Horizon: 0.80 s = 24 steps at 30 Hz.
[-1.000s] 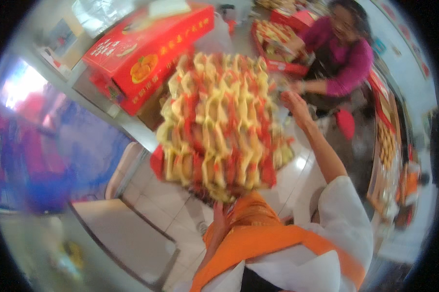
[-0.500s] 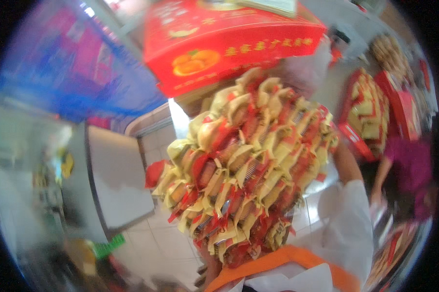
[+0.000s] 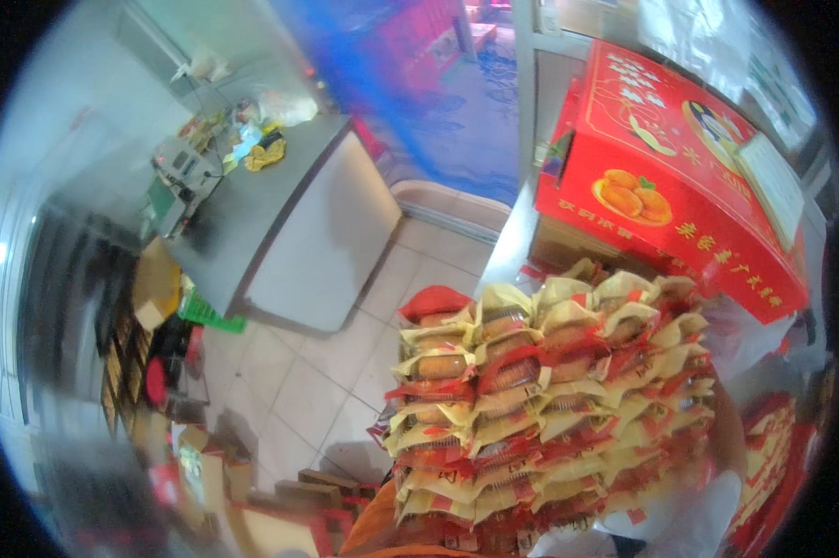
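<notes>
A big stack of wrapped pastries [image 3: 540, 409] fills the lower right, close in front of me. Each is a round baked piece in a ridged clear tray inside a yellow-and-red wrapper, packed in tight rows. Along the stack's right side runs my right forearm [image 3: 731, 437], pressed close to it and bearing it. The fingers of my right hand are hidden behind the packs. My left hand does not show; the stack and an orange apron strap [image 3: 382, 521] cover that side.
A large red carton [image 3: 661, 177] with a notepad [image 3: 771, 186] on top stands at the right. At left is a grey-topped counter [image 3: 261, 209] with clutter. Below it are a green crate [image 3: 210, 312], an open cardboard box [image 3: 156, 284] and more cartons on the tiled floor [image 3: 317, 372].
My view has swung left, so the red carton and the stack sit farther right and the counter shows fully. The stack now looks more level. The person in purple has left the view.
</notes>
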Tool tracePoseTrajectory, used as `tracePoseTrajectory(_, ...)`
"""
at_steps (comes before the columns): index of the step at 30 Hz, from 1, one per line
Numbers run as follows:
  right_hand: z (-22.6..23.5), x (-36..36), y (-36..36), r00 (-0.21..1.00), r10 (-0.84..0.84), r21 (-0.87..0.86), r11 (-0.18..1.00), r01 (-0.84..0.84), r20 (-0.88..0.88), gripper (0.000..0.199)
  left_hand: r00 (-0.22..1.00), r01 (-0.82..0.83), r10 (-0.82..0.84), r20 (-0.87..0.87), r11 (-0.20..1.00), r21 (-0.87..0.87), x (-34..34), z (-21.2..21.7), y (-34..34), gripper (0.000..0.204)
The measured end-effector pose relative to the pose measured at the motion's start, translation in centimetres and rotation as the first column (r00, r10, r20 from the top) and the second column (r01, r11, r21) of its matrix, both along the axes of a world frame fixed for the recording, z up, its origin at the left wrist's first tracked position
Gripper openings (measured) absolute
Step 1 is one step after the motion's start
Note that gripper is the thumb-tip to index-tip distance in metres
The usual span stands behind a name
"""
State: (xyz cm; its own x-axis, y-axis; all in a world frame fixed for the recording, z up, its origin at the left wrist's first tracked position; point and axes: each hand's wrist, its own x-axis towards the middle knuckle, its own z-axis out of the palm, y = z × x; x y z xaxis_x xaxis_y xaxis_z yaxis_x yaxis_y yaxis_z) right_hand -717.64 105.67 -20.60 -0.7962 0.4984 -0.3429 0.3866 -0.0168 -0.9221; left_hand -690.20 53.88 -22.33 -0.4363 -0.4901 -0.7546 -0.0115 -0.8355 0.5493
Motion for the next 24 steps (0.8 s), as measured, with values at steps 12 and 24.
tracePoseTrajectory(12, -1.5, -1.4, -8.7, 0.967, 0.221, 0.021, 0.974, -0.226, 0.128, 0.033, 0.994, -0.100, 0.101, -0.045, 0.994, 0.033, -1.3, -1.0, -0.4, 0.054)
tracePoseTrajectory(24, 0.8, 0.3, -12.1, 0.936, 0.294, 0.065, 0.948, -0.311, 0.193, 0.034, 0.989, -0.074, 0.083, -0.125, 0.995, 0.072, -3.5, -3.2, -4.3, 0.055)
